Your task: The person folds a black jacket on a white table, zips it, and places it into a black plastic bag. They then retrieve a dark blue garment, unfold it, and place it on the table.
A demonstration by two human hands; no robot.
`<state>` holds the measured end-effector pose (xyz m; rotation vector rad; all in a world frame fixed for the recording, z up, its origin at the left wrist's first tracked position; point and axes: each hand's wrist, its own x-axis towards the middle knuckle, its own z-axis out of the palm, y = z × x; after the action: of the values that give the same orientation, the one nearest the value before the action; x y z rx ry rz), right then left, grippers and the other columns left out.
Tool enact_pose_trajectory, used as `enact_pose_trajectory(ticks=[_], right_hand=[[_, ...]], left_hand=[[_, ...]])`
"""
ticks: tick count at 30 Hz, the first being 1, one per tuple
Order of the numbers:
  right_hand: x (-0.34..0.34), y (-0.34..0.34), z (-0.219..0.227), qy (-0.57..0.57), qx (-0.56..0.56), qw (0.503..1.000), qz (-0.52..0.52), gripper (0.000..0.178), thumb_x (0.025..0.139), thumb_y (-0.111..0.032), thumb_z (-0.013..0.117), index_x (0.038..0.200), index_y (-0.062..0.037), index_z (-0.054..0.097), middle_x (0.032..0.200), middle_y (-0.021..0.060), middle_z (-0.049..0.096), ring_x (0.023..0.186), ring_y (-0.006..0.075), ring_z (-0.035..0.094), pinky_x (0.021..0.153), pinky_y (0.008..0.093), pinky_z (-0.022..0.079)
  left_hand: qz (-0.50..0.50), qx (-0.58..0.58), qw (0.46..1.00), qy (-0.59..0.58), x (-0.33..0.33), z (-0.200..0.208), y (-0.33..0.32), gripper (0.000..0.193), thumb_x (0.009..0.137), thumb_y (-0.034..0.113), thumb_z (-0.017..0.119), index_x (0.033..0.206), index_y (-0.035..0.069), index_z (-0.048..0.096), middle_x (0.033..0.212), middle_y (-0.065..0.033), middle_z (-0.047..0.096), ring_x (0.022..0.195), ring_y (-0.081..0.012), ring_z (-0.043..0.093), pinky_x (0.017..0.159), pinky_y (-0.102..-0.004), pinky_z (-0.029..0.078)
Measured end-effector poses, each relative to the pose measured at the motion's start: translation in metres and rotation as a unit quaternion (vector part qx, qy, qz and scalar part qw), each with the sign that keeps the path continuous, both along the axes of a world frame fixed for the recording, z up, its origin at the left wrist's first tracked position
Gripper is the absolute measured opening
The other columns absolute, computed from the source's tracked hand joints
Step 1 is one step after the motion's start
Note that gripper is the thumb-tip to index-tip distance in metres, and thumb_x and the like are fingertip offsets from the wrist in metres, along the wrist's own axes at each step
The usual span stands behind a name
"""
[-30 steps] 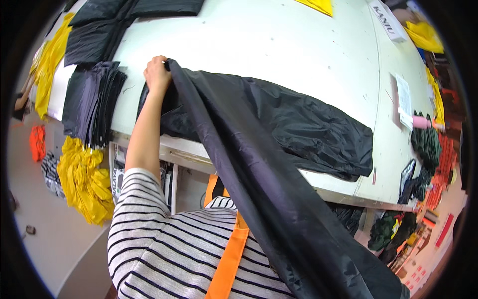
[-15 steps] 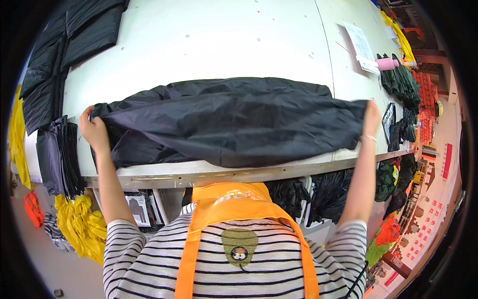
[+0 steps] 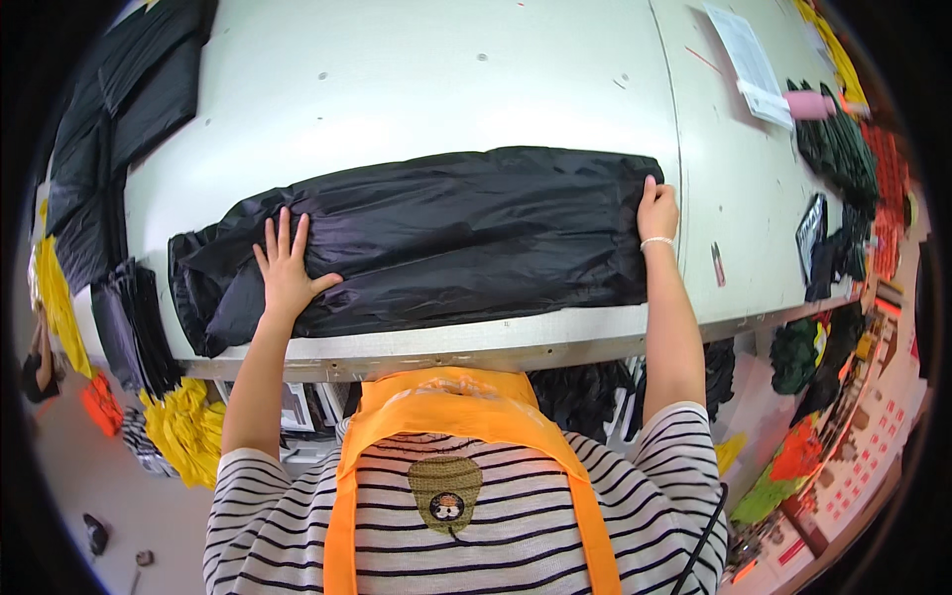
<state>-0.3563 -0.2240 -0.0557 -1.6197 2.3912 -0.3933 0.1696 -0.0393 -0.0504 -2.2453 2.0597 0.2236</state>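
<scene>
Black fabric (image 3: 476, 238), folded lengthwise, lies along the near edge of the white surface (image 3: 426, 99). The left hand (image 3: 288, 283), fingers spread, rests flat upon its left portion; the right hand (image 3: 657, 213), fingers curled, touches its right end, any grip indeterminable. Outward: small tool (image 3: 717, 266), right; folded black pieces (image 3: 154, 84), left; pink spool (image 3: 810, 105), far right.

Black garment (image 3: 476, 238) seems to be made of thin, slightly glossy synthetic-looking cloth, crinkled all over. Tabletop (image 3: 397, 109) is finished smooth with a soft shine, orange apron (image 3: 436, 421) is done in matt cloth, striped shirt (image 3: 535, 535) looks knitted, pretty matt too
</scene>
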Motion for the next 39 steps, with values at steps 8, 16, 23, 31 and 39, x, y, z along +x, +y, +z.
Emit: enact_pose_trajectory(ticks=[8, 16, 23, 31, 39], right_hand=[[0.071, 0.079, 0.067, 0.087, -0.055, 0.918, 0.382, 0.049, 0.087, -0.044, 0.054, 0.132, -0.0256, 0.048, 0.146, 0.0088, 0.031, 0.135, 0.0341, 0.024, 0.108, 0.0539, 0.02], [0.013, 0.082, 0.018, -0.284, -0.13, 0.895, 0.32, 0.055, 0.087, -0.03, 0.058, 0.136, -0.0112, 0.041, 0.145, 0.0136, 0.031, 0.134, 0.0363, 0.024, 0.108, 0.0508, 0.021], [-0.016, 0.089, -0.003, 0.023, 0.072, 0.997, 0.017, 0.112, 0.065, -0.061, 0.072, 0.144, -0.0045, 0.017, 0.141, 0.029, 0.025, 0.132, 0.0413, 0.025, 0.107, 0.0433, 0.027], [-0.044, 0.073, 0.035, -0.385, 0.178, 0.904, -0.057, 0.059, 0.064, -0.027, 0.082, 0.109, 0.005, 0.061, 0.1, 0.018, 0.065, 0.092, 0.0256, 0.063, 0.083, 0.0323, 0.049], [0.179, 0.107, 0.182, 0.056, 0.128, 0.944, 0.301, 0.076, 0.072, -0.02, 0.069, 0.13, 0.0131, 0.033, 0.093, 0.025, 0.065, 0.086, 0.0338, 0.065, 0.077, 0.0398, 0.052]], left_hand=[[-0.013, -0.011, 1.0, -0.012, 0.004, -0.008, 0.009, 0.115, 0.053, 0.062, 0.072, 0.146, 0.02, 0.021, 0.153, -0.0087, 0.01, 0.139, -0.0372, 0.01, 0.103, -0.0651, 0.017], [-0.02, 0.038, 0.999, -0.024, -0.007, 0.019, -0.001, 0.101, 0.063, 0.059, 0.07, 0.144, 0.016, 0.027, 0.151, -0.0136, 0.017, 0.138, -0.0378, 0.014, 0.104, -0.0623, 0.016], [-0.261, -0.076, 0.952, 0.141, -0.202, 0.081, -0.036, 0.076, 0.077, 0.049, 0.064, 0.14, 0.019, 0.035, 0.148, -0.0113, 0.025, 0.138, -0.0335, 0.018, 0.11, -0.0518, 0.015], [-0.224, -0.049, 0.963, 0.144, -0.269, -0.008, -0.058, 0.097, 0.064, 0.072, 0.06, 0.144, 0.03, 0.026, 0.152, -0.0096, 0.013, 0.14, -0.0335, 0.008, 0.107, -0.0623, 0.007], [0.03, 0.106, 0.699, 0.706, -0.186, 0.022, -0.067, 0.066, 0.081, 0.046, 0.06, 0.132, 0.006, 0.047, 0.113, -0.0099, 0.062, 0.104, -0.021, 0.058, 0.095, -0.0411, 0.038]])
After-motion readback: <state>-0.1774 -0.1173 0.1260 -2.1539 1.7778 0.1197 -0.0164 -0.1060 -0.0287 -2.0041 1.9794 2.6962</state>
